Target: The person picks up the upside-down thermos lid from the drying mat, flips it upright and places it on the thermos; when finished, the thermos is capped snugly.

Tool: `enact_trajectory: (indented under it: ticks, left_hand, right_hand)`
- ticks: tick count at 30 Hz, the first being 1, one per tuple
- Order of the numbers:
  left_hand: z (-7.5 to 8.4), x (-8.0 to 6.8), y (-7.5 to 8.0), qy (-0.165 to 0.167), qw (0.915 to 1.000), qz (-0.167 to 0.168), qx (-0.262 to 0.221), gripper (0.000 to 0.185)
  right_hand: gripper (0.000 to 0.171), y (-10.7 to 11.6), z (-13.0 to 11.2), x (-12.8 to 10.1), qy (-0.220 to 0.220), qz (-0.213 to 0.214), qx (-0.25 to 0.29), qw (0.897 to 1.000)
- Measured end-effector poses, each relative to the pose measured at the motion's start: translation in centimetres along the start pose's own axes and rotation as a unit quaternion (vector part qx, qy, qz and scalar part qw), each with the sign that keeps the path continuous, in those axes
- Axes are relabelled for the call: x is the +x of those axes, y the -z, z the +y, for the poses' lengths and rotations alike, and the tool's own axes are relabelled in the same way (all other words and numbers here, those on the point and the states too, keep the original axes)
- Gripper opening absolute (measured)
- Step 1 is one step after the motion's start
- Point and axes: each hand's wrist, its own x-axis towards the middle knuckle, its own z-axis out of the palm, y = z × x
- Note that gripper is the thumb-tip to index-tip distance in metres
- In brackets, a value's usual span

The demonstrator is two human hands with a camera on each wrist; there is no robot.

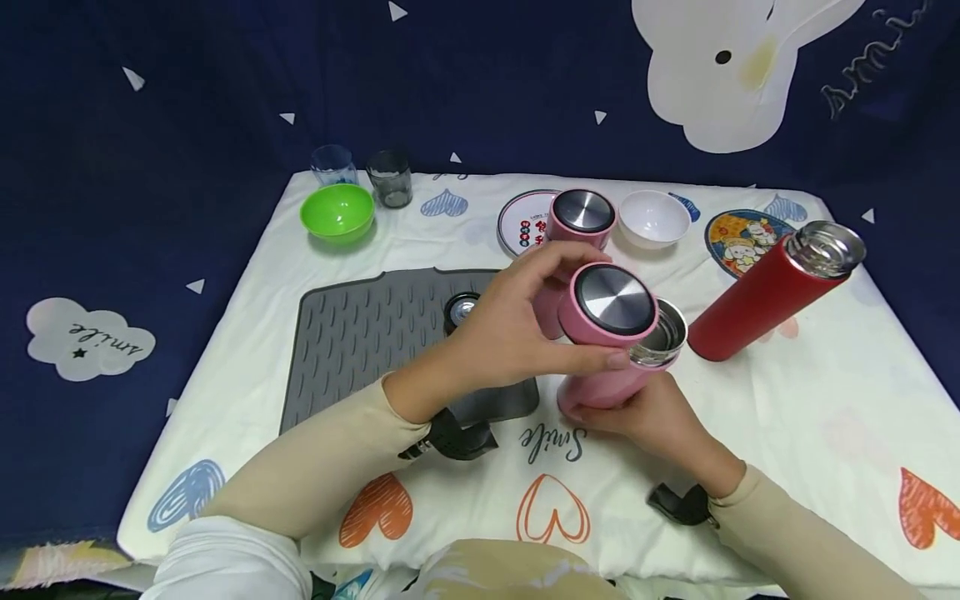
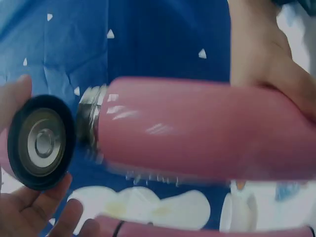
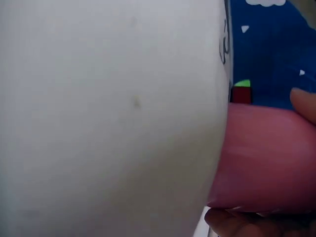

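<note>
The right grip is clasping a pink, steel-necked cylindrical bottle over the surface, its long axis slanting mouth-up rightward, contents indiscernible. The left grip is holding a round, steel-topped pink lid alongside.

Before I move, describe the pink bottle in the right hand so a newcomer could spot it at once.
From the grey mat on the table, look right in the head view. The right hand grips the pink bottle there, beside the lid in the left hand. Its bare metal mouth sets it apart from the capped pink bottle behind.
</note>
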Motion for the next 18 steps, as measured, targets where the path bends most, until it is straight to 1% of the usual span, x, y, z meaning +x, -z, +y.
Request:
enact_trajectory:
  ticks: [4, 6, 9, 13, 15, 18]
  left_hand:
    - [0.4, 1.0, -0.9, -0.029, 0.9996, 0.002, -0.004, 0.077]
    - [0.4, 1.2, -1.2, -0.028, 0.9996, -0.001, -0.005, 0.077]
    - [0.1, 1.2, -1.6, -0.007, 0.9999, -0.005, 0.006, 0.078]
    - [-0.5, 1.1, -2.0, 0.029, 0.9988, -0.015, 0.036, 0.079]
    - [-0.8, 1.1, -2.2, 0.04, 0.998, -0.018, 0.045, 0.08]
    - [-1.1, 1.1, -2.4, 0.041, 0.9978, -0.019, 0.048, 0.081]
  right_hand:
    - [0.062, 0.1, 0.0, 0.3, -0.007, -0.005, -0.031, 0.999]
    - [0.063, 0.1, 0.0, 0.3, -0.006, -0.009, -0.031, 0.999]
    - [0.068, 0.1, 0.1, 0.3, -0.003, -0.01, -0.022, 1.0]
    - [0.073, 0.1, 0.3, 0.2, -0.006, -0.01, -0.018, 1.0]
    - [0.074, 0.1, 0.3, 0.3, -0.003, -0.012, -0.02, 1.0]
    - [0.075, 0.1, 0.3, 0.4, 0.009, -0.017, -0.013, 1.0]
